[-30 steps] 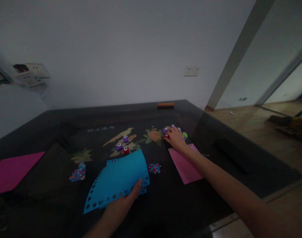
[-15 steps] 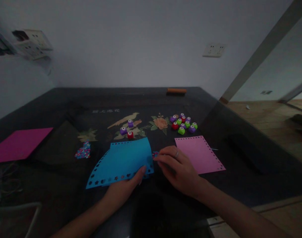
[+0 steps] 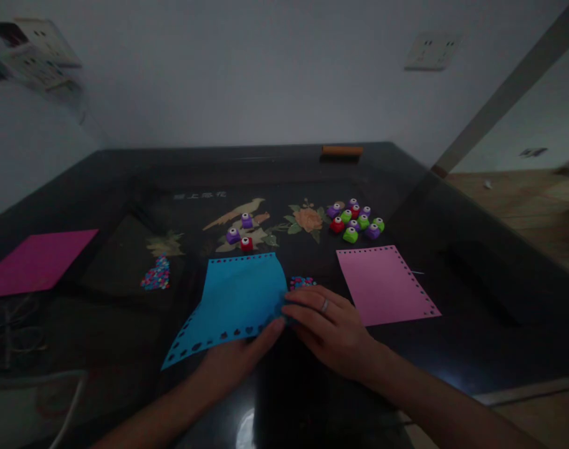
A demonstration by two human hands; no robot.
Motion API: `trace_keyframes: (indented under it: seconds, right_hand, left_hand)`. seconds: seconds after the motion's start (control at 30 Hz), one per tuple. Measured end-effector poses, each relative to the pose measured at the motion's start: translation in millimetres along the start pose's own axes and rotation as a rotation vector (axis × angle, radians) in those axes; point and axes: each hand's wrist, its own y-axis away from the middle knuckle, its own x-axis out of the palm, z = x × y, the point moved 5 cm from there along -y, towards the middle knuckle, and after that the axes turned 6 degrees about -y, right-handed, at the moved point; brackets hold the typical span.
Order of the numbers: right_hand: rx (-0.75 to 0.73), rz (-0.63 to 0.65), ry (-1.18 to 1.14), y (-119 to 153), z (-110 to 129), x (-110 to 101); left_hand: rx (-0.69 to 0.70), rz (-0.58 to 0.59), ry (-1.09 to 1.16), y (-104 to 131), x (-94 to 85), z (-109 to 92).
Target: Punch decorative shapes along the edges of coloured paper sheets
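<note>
A blue sheet of paper (image 3: 242,290) with punched shapes along its edges is curved and partly lifted. My left hand (image 3: 237,358) grips its near edge, thumb on top and fingers hidden underneath. My right hand (image 3: 333,324), with a ring on one finger, closes at the sheet's right edge; its fingertips touch the paper there. Whether a small confetti piece is also between those fingers, I cannot tell. Just beyond the right hand lies a pile of small colourful confetti pieces (image 3: 303,282). A pink punched sheet (image 3: 382,284) lies flat to the right.
Several small punches (image 3: 356,219) in purple, green and red cluster at the back right. Three more, including a red punch (image 3: 247,244), stand behind the blue sheet. Another confetti pile (image 3: 157,274) and a magenta sheet (image 3: 38,262) are leftward. An orange-brown stick (image 3: 342,151) lies far back.
My right hand has moved left from beside the confetti pile onto the blue sheet's right edge. More of that pile shows. The camera view has tilted slightly downward.
</note>
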Motion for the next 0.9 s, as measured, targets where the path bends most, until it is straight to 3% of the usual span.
trace_keyframes:
  seconds: [0.2, 0.37, 0.43, 0.57, 0.63, 0.7, 0.77, 0.9]
  right_hand:
    - [0.270, -0.115, -0.213, 2, -19, -10]
    - [0.779, -0.230, -0.527, 8, -43, -15]
    - [0.917, -0.262, -0.689, 11, -48, -12]
    - [1.020, -0.305, -0.911, 17, -53, -2]
    - [1.046, -0.319, -1.000, 20, -54, 5]
    - [1.077, -0.327, -1.077, 22, -54, 12]
    - [1.102, -0.331, -1.129, 24, -53, 17]
    - [1.098, -0.262, -1.108, 22, -49, 20]
  left_hand:
    - [0.119, 0.098, 0.017, 1, 1.1, -6]
    - [0.116, 0.065, 0.057, -5, -3.5, -5]
    - [0.113, 0.172, 0.125, -9, 2.9, -7]
    - [0.020, 0.464, 0.371, -9, 27.2, -8]
    - [-0.047, 0.513, 0.518, -7, 36.9, -7]
    - [-0.098, 0.446, 0.658, -6, 40.4, -5]
    - [-0.146, 0.308, 0.744, -6, 38.5, -1]
    - [-0.186, 0.099, 0.768, -7, 30.0, 5]
